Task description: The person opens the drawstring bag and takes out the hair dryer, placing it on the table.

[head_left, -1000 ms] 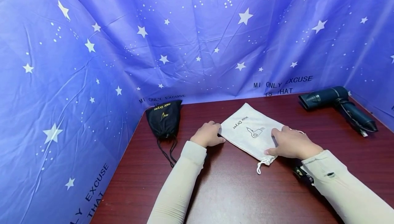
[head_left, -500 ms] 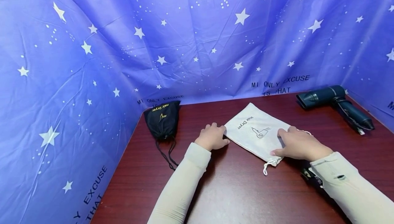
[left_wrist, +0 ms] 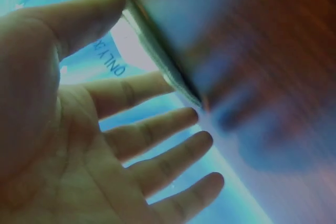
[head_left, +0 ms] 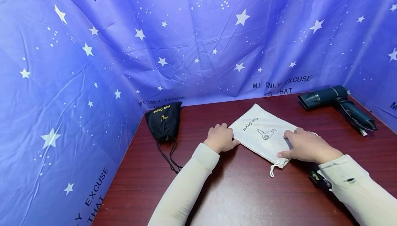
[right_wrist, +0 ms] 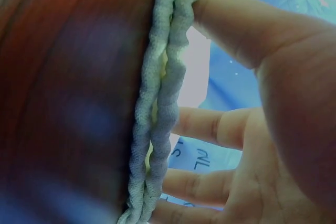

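A white drawstring bag (head_left: 263,133) printed "Hair Dryer" lies flat on the table, its cord end towards the right. My left hand (head_left: 220,138) is at the bag's left corner. In the left wrist view its fingers (left_wrist: 168,163) are nearly straight and spread, thumb and forefinger touching the bag's edge (left_wrist: 152,45). My right hand (head_left: 310,146) lies at the gathered opening, thumb on the near side. The right wrist view shows this hand's fingers (right_wrist: 212,127) fairly straight beside the ruffled opening (right_wrist: 163,87), with some fingertips hidden behind it.
A black drawstring bag (head_left: 163,122) with loose cords lies at the table's back left. The dark green hair dryer (head_left: 338,103) rests at the back right, its cord folded along the handle. Blue star-printed cloth (head_left: 198,39) hangs around the table (head_left: 242,191).
The white bag has slid a little to the right along the table, both hands moving with it. The black bag and hair dryer stay put; the head view has shifted slightly.
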`<state>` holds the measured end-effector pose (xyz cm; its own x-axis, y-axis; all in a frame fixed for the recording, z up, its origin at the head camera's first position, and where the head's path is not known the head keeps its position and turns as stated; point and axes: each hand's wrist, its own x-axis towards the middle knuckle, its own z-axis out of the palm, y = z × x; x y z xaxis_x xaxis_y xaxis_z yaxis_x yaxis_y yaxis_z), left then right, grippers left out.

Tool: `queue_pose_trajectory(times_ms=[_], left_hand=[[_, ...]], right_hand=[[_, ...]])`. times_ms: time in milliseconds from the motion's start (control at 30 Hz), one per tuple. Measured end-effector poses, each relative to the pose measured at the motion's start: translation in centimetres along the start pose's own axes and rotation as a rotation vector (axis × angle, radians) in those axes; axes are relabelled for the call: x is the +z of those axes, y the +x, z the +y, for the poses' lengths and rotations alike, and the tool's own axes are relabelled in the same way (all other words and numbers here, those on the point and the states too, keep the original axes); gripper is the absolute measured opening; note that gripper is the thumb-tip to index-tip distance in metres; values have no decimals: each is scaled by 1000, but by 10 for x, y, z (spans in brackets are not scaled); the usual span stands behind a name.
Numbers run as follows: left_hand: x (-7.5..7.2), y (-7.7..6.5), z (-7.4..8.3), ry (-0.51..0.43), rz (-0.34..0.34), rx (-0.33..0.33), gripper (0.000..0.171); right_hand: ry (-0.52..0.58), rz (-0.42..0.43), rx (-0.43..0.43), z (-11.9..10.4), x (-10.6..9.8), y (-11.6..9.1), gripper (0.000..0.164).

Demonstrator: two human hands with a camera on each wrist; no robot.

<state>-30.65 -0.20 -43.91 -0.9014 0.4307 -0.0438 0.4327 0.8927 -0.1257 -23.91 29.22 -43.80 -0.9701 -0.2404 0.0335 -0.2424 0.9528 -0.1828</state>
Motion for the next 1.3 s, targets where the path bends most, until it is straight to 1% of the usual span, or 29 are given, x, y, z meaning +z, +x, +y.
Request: queue_pose_trajectory(times_ms=[200, 500, 667, 833, 1067, 1300], left_hand=[[-2, 2, 9, 9, 1, 22, 60], [-2, 6, 19, 17, 14, 7, 67], [-3, 11, 24, 0, 10, 10, 68], [-5, 16, 31, -28, -18, 6, 67], [-12, 21, 40, -31, -42, 4, 66], [-13, 27, 50, -43, -51, 6, 64]], right_hand=[[-5, 1, 11, 8, -2, -5, 82], [-10, -6, 12, 19, -3, -8, 85], [-11, -11, 22, 28, -2, -8, 90], [2, -29, 44, 39, -4, -10, 94], [17, -29, 38, 52, -5, -13, 94], [17, -41, 74, 63, -7, -18, 97]])
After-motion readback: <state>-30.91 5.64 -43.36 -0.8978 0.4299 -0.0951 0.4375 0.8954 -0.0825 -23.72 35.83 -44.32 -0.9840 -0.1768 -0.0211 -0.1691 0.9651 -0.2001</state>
